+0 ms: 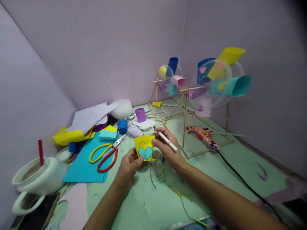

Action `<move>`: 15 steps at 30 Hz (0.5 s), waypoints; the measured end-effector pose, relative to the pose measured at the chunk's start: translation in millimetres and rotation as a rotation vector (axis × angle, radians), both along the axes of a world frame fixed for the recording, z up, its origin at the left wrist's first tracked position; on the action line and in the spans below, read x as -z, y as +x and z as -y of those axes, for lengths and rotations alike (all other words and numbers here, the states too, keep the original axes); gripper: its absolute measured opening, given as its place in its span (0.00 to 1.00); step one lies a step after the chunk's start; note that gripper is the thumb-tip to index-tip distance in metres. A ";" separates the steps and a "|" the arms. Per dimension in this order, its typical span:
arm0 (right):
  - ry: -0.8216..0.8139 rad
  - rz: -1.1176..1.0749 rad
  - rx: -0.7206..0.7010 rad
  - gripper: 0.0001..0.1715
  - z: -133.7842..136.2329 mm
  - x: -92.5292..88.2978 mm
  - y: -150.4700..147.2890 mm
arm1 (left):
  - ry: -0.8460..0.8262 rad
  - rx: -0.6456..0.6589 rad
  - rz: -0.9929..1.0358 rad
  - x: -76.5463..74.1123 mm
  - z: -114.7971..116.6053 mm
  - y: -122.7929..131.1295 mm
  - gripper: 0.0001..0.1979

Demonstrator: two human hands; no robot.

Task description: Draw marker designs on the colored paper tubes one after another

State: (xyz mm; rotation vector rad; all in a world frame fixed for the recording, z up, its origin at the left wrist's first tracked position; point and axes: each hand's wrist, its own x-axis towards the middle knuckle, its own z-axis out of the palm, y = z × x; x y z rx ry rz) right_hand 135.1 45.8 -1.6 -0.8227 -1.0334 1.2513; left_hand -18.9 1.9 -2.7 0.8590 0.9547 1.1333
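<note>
My left hand (129,166) pinches the lower left edge of a yellow foam cup (144,146) that has a teal heart stuck on its front. My right hand (165,147) holds the cup's right edge with its fingertips and also grips a white pen (166,139), which points up and to the left. Both hands are over the green table (216,169), just right of the red and yellow scissors (105,154).
Teal foam sheet (81,167) lies under the scissors. A white jug (38,179) with a red stick stands at the left. Foam scraps, small cups and paper are piled behind. Two stick-framed wheels with foam cups (216,80) stand at the back right, beside a decorated glue gun (203,134) with a black cord.
</note>
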 end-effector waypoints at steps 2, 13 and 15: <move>0.006 0.000 -0.010 0.21 -1.7 0.8 0.6 | 0.004 -0.041 -0.035 0.6 -2.2 0.2 0.24; 0.080 0.139 -0.271 0.18 7.2 0.1 -3.2 | -0.170 -0.099 0.279 -5.8 2.7 3.3 0.16; 0.166 0.236 -0.228 0.17 7.3 -0.4 -0.9 | -0.153 -0.109 0.298 -4.4 2.6 4.2 0.16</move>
